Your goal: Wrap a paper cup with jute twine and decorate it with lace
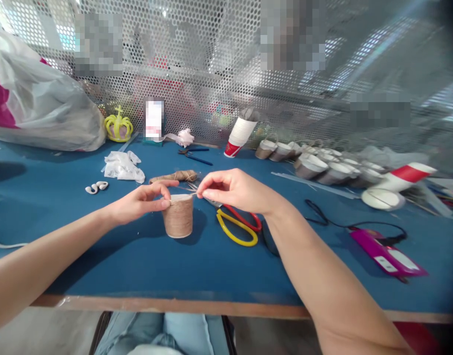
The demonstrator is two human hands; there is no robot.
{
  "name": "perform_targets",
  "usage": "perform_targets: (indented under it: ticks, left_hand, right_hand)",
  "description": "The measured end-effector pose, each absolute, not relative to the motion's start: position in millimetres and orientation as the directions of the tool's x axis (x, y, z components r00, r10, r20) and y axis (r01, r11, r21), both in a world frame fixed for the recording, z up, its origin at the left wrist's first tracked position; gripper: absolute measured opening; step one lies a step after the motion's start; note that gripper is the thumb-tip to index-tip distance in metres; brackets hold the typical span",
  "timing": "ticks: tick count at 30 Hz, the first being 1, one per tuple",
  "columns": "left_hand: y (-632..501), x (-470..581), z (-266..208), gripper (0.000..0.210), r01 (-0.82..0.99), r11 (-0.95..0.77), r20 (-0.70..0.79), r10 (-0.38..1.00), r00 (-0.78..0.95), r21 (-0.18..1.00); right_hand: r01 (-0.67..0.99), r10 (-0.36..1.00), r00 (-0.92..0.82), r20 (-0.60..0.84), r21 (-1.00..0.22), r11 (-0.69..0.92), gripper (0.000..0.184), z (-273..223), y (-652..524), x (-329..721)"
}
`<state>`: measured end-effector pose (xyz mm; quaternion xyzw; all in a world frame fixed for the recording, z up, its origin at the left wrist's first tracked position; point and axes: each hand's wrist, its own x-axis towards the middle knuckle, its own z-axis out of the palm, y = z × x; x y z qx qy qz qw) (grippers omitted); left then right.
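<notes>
A small cup wrapped in brown twine (178, 219) is held just over or on the blue table, its white inside showing at the top. My left hand (147, 199) grips the cup's rim at its left side, thumb and fingers closed. My right hand (230, 190) is pinched at the right of the rim, its fingertips closed on a thin strand of twine (186, 188) that runs across above the cup. Behind the hands lies a bundle of twine (182, 176). Scissors with a red and a yellow handle (237, 240) lie beneath my right hand, their blades partly hidden by it.
Blue-handled pliers (199, 159), crumpled white plastic (123, 166) and stacked paper cups (241, 133) lie behind. Several twine-wrapped cups (311, 165) stand back right. A purple device (387, 251) with a black cord lies right. A big plastic bag (59, 108) sits left, before the perforated metal screen (200, 64).
</notes>
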<state>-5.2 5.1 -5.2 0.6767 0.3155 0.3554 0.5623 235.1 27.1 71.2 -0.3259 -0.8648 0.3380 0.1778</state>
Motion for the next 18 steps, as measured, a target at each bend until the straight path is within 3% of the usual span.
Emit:
perform_targets:
  ticks: [7,18]
  left_hand:
    - [7,-6,-10,0.018,0.028,-0.154,0.111,0.812,0.573,0.988]
    - [6,-6,-6,0.021,0.051,-0.179,0.116,0.800,0.588,0.983]
  right_hand:
    - [0.444,0.796,-0.589,0.136,-0.769,0.460,0.017,45,14,238]
    - [0.484,0.814,-0.571,0.103,-0.759,0.436,0.018,44,5,236]
